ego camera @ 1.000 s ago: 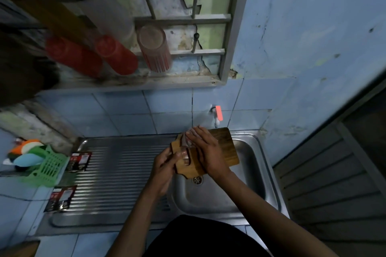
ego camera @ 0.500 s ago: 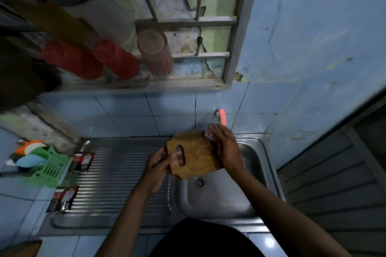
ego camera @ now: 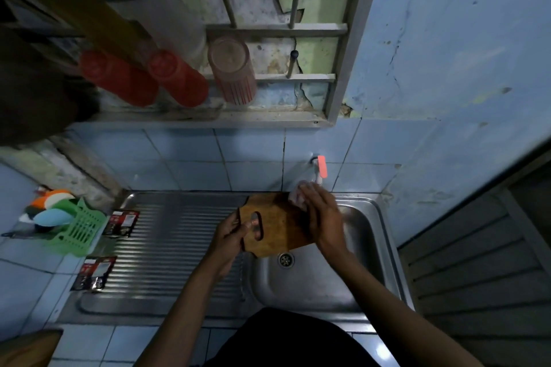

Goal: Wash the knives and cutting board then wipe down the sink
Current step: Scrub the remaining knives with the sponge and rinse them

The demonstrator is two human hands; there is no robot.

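I see the left hand (ego camera: pixel 231 231) with fingers hooked through the handle slot of the cutting board (ego camera: pixel 275 225) held over the sink (ego camera: pixel 362 250), right hand (ego camera: pixel 322 214) pressing a pale cloth (ego camera: pixel 295 195) on its far corner; a wet one-handed hold could slip and drop the board.

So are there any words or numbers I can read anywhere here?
None can be read.
Upper sachet on the sink's drainboard: printing too blurred to read.
Lower sachet: also too blurred.
Cutting board, red cups: no writing visible.
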